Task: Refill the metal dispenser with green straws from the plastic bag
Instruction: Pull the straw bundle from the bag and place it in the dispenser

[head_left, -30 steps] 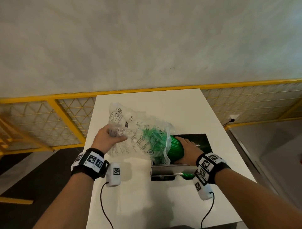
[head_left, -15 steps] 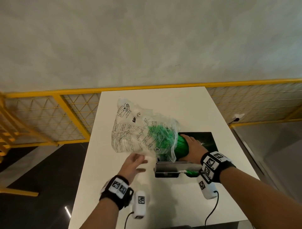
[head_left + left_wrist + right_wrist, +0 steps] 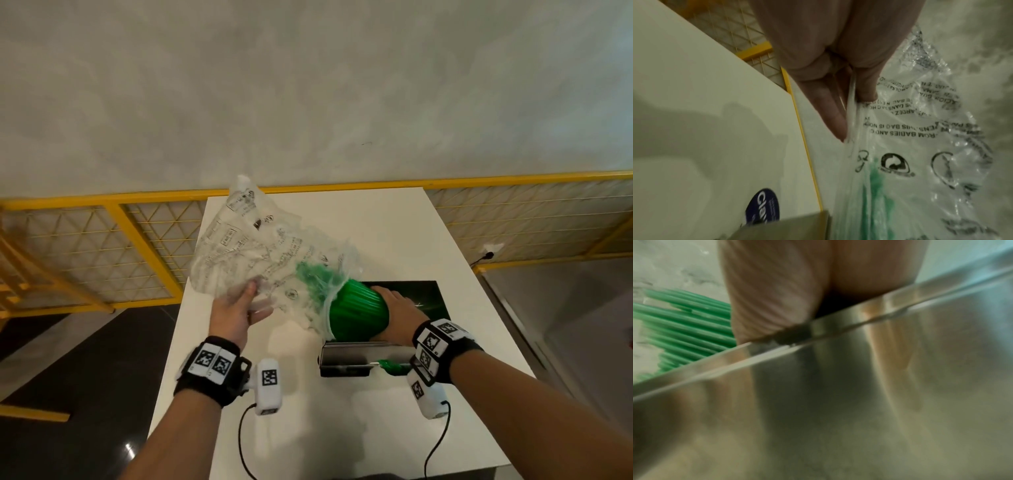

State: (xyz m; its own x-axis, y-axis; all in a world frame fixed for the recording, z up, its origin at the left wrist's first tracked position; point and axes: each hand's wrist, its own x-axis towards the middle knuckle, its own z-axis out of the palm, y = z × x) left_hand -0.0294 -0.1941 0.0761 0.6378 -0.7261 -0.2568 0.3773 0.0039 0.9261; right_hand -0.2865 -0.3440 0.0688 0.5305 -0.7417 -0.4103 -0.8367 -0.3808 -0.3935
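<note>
The straws (image 3: 358, 313), half out of the bag (image 3: 260, 253), sit over the metal dispenser (image 3: 356, 356) on a white table (image 3: 394, 233) beside a yellow railing (image 3: 513, 179) and grey wall. The left hand (image 3: 233, 313) pinches the bag between thumb and fingers; the right hand (image 3: 399, 313) wraps the straws.

Your metal dispenser (image 3: 359, 359) sits on the table (image 3: 342, 428) near its right side. The bundle of straws (image 3: 356, 315) rests directly above it, at its twelve o'clock, half inside the plastic bag (image 3: 260, 253), which stretches off toward ten o'clock. Your left hand (image 3: 233, 311) is at the bag's six o'clock, pinching its edge. Your right hand (image 3: 399, 315) lies at the bundle's three o'clock, with a dark mat (image 3: 428, 294) behind it.
</note>
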